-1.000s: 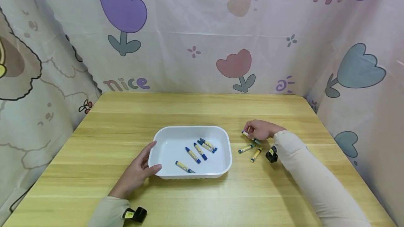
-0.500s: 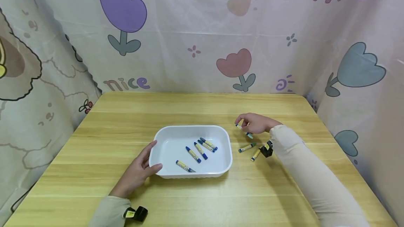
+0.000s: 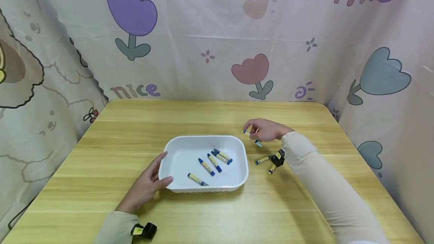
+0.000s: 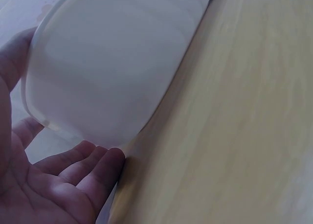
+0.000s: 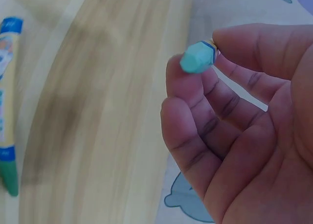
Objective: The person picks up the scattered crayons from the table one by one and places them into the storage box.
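Right wrist: crayon (image 5: 200, 56) in right grip (image 5: 247, 136), mint end only; head: both ends.

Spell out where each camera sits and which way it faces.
Head: on the head, facing forward and down over the table to the patterned cloth; left hand, right hand and sleeves show.
Left wrist: on that wrist, facing the outside of the white tray; left hand's palm side shows.
Right wrist: on that wrist, facing the held crayon, table beyond; right hand shows.
Head and left wrist share the white tray.
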A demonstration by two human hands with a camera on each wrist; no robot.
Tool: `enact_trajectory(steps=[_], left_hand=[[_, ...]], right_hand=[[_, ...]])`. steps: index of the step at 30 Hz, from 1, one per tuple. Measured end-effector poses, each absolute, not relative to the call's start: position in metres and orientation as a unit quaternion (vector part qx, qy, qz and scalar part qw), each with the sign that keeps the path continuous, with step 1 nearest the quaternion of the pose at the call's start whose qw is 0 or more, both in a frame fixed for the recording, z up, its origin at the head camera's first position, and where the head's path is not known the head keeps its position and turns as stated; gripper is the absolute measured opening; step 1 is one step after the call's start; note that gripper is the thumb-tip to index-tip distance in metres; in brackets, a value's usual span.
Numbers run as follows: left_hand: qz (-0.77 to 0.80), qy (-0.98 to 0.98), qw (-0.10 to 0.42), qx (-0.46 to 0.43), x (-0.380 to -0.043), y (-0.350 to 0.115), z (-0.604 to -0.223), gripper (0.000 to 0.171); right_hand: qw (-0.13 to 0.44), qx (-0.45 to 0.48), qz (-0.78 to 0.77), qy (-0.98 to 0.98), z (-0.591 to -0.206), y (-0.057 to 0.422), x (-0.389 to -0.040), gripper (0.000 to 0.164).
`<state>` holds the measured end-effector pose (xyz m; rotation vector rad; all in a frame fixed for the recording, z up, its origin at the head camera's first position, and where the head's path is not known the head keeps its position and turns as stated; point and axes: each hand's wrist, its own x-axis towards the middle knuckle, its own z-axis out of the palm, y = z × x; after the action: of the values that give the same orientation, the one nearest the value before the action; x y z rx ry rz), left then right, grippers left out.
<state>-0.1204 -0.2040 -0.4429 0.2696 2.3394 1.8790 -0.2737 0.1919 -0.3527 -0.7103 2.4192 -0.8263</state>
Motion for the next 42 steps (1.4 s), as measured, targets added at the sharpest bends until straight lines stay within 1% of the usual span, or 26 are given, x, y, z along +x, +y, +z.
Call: enact_trajectory(steps=[7, 21, 28, 36, 42], left_hand=[[0.625, 0.773, 0.070, 0.079, -0.117, -0.202, -0.446, 0.080], [0.611, 0.784, 0.065, 0.082, -0.118, -0.200, -0.444, 0.080], [0.611, 0.784, 0.069, 0.082, -0.119, -0.202, -0.443, 0.081], [0.604, 0.790, 0.068, 0.076, -0.120, -0.204, -0.442, 0.081], [0.603, 0.791, 0.067, 0.076, -0.120, -0.205, -0.442, 0.080]], right_hand=[[0.251, -0.271, -0.289, 0.883, -0.349, 0.179, -0.274, 0.036], [0.241, -0.280, -0.268, 0.890, -0.344, 0.146, -0.269, 0.034], [0.272, -0.272, -0.278, 0.880, -0.346, 0.125, -0.267, 0.034], [0.282, -0.271, -0.268, 0.881, -0.349, 0.099, -0.261, 0.033], [0.285, -0.288, -0.259, 0.877, -0.352, 0.084, -0.257, 0.031]])
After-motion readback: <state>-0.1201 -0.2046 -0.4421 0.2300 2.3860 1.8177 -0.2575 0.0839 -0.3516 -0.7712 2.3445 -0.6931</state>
